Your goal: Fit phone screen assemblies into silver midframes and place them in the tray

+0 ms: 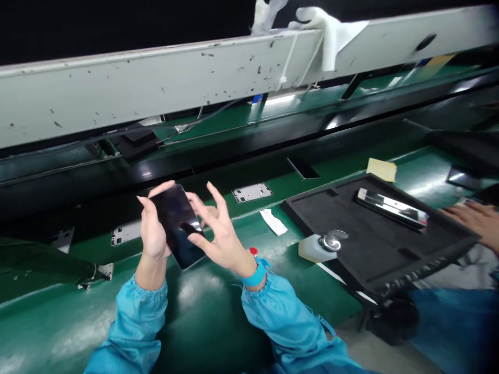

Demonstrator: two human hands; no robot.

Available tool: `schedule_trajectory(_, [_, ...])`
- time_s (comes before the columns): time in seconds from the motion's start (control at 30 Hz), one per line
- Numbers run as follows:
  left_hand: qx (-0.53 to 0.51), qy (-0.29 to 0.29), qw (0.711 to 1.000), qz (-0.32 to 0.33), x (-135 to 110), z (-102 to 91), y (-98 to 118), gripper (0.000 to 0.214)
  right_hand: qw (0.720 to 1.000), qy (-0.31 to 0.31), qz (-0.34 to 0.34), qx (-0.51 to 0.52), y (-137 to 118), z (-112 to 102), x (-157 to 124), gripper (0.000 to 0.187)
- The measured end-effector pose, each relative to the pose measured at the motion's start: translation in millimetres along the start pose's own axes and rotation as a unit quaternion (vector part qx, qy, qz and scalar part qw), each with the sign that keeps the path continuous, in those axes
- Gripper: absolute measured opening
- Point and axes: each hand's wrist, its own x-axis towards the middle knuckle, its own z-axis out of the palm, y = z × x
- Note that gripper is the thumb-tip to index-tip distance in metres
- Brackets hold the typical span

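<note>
A dark, glossy phone (180, 223) is tilted above the bench edge. My left hand (153, 228) grips it from its left side, with the thumb up along the edge and fingers partly hidden behind. Over the phone's right side, my right hand (222, 234) has its fingers spread, and the thumb reaches across the edge of the screen. Whether that thumb touches the glass, I cannot tell. Just beyond the hands lie a light metal phone frame (252, 192) and another phone frame (127, 232), partly covered by my left hand.
Right of me sits a black tray (335, 208) holding a long shiny box (392, 208). Beside it stand a pump-top bottle (315, 248) and a crumpled white wipe (273, 222). A dark phone (303, 168) lies on the belt. Another person's hand (473, 221) is at the tray's right.
</note>
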Motion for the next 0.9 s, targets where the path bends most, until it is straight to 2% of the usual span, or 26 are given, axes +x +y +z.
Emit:
schedule_trajectory(0.07, [0.02, -0.041, 0.998, -0.042, -2, 1.8, -1, 0.074, 0.996, 0.044, 0.05, 0.064, -4, -7, 4, 0.077])
schedule_trajectory(0.1, [0.027, -0.072, 0.995, -0.064, -4, 3.8, -1, 0.077, 0.99, 0.045, 0.086, 0.1, -6, -12, 6, 0.078])
schedule_trajectory(0.2, [0.038, -0.139, 0.985, -0.1, -11, 12.4, -5, 0.075, 0.967, -0.006, 0.19, 0.169, -10, -24, 10, 0.083])
schedule_trajectory(0.27, [0.043, -0.151, 0.983, -0.095, -15, 17.5, -6, 0.068, 0.956, -0.019, 0.225, 0.186, -14, -29, 10, 0.081])
schedule_trajectory(0.47, [0.05, -0.162, 0.983, -0.068, -23, 18.7, -6, 0.056, 0.949, -0.02, 0.228, 0.215, -30, -36, 9, 0.073])
schedule_trajectory(0.57, [0.118, -0.153, 0.981, -0.004, -25, 16.4, -8, 0.052, 0.96, -0.018, 0.202, 0.192, -33, -39, 10, 0.071])
schedule_trajectory(0.7, [0.217, -0.16, 0.959, 0.093, -23, 15.3, -14, 0.05, 0.974, 0.015, 0.164, 0.153, -34, -36, 15, 0.07])
schedule_trajectory(0.8, [0.222, -0.16, 0.956, 0.105, -20, 14.2, -13, 0.05, 0.972, 0.055, 0.167, 0.154, -31, -28, 18, 0.072])
schedule_trajectory(0.9, [0.215, -0.138, 0.963, 0.084, -18, 13.9, -10, 0.053, 0.964, 0.033, 0.189, 0.186, -22, -22, 17, 0.078])
